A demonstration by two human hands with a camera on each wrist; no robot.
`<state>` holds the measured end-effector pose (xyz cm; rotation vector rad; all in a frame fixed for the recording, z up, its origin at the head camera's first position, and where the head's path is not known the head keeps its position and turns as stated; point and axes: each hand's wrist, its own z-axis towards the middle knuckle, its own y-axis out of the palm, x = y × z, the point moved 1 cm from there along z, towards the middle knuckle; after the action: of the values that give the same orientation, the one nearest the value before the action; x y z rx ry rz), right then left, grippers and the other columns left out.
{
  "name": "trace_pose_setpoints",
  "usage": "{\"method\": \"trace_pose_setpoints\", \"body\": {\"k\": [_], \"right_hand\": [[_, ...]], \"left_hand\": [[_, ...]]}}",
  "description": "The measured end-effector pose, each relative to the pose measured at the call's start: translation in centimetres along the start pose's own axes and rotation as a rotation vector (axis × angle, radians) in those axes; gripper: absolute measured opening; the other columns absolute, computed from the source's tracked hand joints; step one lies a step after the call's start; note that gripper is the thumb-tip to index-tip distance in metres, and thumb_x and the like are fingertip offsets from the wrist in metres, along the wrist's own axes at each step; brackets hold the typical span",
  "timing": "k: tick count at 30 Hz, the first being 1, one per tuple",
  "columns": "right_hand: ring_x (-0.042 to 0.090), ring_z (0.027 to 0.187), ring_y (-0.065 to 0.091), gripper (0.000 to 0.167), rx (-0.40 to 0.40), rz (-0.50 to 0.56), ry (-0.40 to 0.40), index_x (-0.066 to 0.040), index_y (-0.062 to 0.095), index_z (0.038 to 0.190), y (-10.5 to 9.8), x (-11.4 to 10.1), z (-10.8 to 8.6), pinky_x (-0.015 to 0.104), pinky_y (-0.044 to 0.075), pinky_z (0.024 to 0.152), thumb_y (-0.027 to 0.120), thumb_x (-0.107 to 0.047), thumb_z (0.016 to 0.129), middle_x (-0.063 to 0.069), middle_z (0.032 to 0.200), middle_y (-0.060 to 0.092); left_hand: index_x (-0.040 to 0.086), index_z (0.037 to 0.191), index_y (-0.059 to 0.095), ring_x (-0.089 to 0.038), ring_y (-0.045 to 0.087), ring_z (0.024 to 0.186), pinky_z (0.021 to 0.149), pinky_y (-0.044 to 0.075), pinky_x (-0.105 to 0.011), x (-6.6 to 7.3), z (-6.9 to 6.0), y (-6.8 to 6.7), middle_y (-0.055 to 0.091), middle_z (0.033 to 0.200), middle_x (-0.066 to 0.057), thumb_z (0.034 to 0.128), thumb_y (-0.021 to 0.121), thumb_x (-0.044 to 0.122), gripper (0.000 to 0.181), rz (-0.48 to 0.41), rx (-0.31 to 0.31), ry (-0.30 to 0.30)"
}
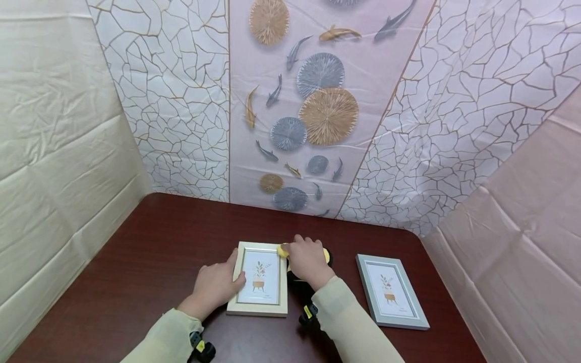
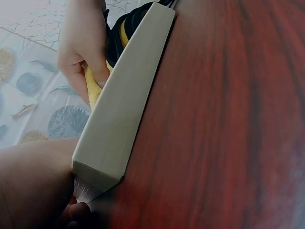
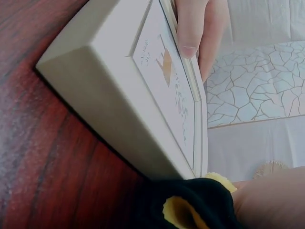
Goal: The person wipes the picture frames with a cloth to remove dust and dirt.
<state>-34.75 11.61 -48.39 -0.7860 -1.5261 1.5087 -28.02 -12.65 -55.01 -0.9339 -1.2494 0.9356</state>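
A cream-rimmed picture frame [image 1: 256,309] with a plant print lies face up on the table in the head view. My left hand [image 1: 215,283] holds its left side, with the thumb over the front edge. At the frame's upper right corner, my right hand [image 1: 308,259] grips a yellow and black cloth [image 1: 327,255] and presses it to the rim. The left wrist view shows the frame's pale side edge [image 2: 126,90] and the yellow part of the cloth [image 2: 92,88] under the right fingers. Black folds of the cloth [image 3: 217,198] bunch beside the frame in the right wrist view.
To the right, a second picture frame [image 1: 401,321] with a grey-blue rim and a similar print lies on the dark red wooden table [image 1: 181,227]. Patterned cloth hangings [image 1: 181,101] stand behind the table, with plain ones at both sides.
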Motion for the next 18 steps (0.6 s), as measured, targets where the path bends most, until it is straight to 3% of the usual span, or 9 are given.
{"method": "trace_pose_setpoints", "body": {"k": [7, 8, 13, 14, 18], "right_hand": [[0.025, 0.077, 0.052, 0.040, -0.007, -0.019, -0.007, -0.034, 0.079, 0.139, -0.3, -0.5, 0.6, 0.049, 0.047, 0.075, 0.062, -0.012, 0.110, 0.007, 0.111, 0.068], [0.025, 0.078, 0.052, 0.041, -0.004, -0.021, -0.011, -0.035, 0.079, 0.138, -0.4, -0.6, 0.7, 0.050, 0.047, 0.075, 0.061, -0.011, 0.110, 0.007, 0.110, 0.068], [0.028, 0.085, 0.056, 0.041, -0.004, -0.037, -0.031, -0.035, 0.080, 0.136, -1.1, -1.4, 1.3, 0.054, 0.049, 0.083, 0.065, -0.009, 0.108, 0.008, 0.110, 0.068], [0.028, 0.086, 0.057, 0.042, -0.010, -0.049, -0.038, -0.037, 0.080, 0.136, -1.2, -1.6, 1.5, 0.054, 0.050, 0.084, 0.066, -0.010, 0.108, 0.008, 0.111, 0.068], [0.027, 0.088, 0.057, 0.043, -0.028, -0.096, -0.068, -0.041, 0.080, 0.136, -1.4, -2.5, 2.1, 0.054, 0.049, 0.086, 0.069, -0.011, 0.107, 0.006, 0.110, 0.068]], "left_hand": [[0.003, 0.167, 0.045, -0.018, 0.049, 0.049, 0.079, 0.054, -0.056, -0.4, -0.5, -0.3, 0.048, 0.051, 0.004, 0.1079, 0.063, 0.043, 0.074, -0.030, 0.027, 0.043], [0.003, 0.167, 0.045, -0.017, 0.045, 0.046, 0.070, 0.052, -0.051, -0.4, -0.5, -0.3, 0.047, 0.050, 0.004, 0.1082, 0.064, 0.043, 0.074, -0.040, 0.031, 0.052], [0.002, 0.167, 0.044, -0.014, 0.033, 0.042, 0.046, 0.029, -0.034, -0.7, -0.3, -0.6, 0.046, 0.049, 0.002, 0.1083, 0.065, 0.045, 0.076, -0.081, 0.012, 0.064], [0.003, 0.167, 0.044, -0.014, 0.032, 0.041, 0.045, 0.024, -0.032, -0.7, -0.2, -0.7, 0.046, 0.049, 0.001, 0.1081, 0.066, 0.045, 0.076, -0.093, 0.004, 0.061], [0.005, 0.169, 0.042, -0.017, 0.038, 0.043, 0.046, 0.028, -0.034, -0.8, 0.0, -0.7, 0.048, 0.052, 0.000, 0.1077, 0.066, 0.049, 0.079, -0.119, -0.038, 0.040]]}}
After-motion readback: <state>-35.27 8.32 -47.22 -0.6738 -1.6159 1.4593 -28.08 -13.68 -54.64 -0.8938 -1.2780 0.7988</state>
